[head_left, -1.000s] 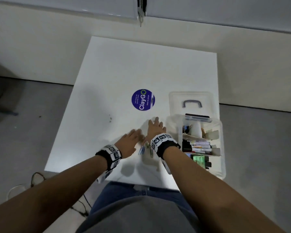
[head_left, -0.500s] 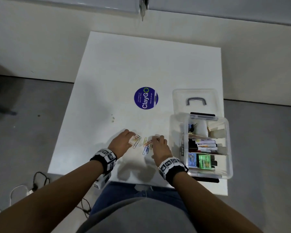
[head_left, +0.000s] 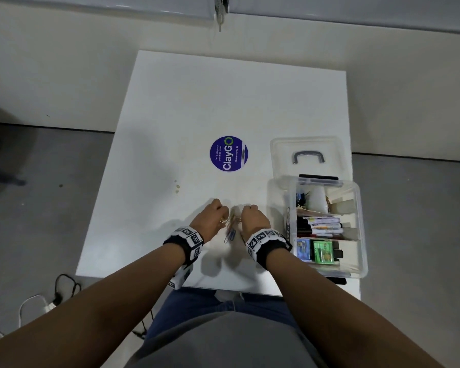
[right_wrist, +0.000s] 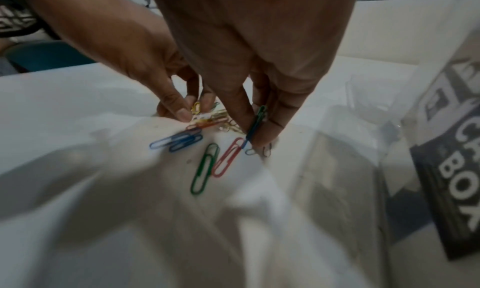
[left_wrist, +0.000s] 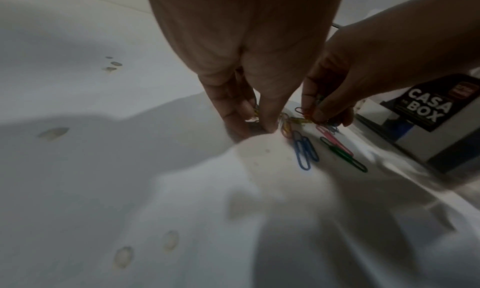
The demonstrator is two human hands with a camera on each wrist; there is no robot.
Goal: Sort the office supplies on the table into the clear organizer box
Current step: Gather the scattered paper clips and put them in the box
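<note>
My left hand [head_left: 210,221] and right hand [head_left: 252,220] both pinch little colourful wire paper clips [right_wrist: 202,167] on the white table [head_left: 223,102].

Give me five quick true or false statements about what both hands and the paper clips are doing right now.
1. The right hand pinches a green wire paper clip. True.
2. The left hand rests flat and holds nothing. False: its fingertips pinch small clips.
3. Two blue wire paper clips lie loose on the white table. True.
4. The clear plastic organizer box has its lid on. False: the clear lid with grey handle lies behind it.
5. The red wire paper clip lies inside the box. False: on the table.
</note>
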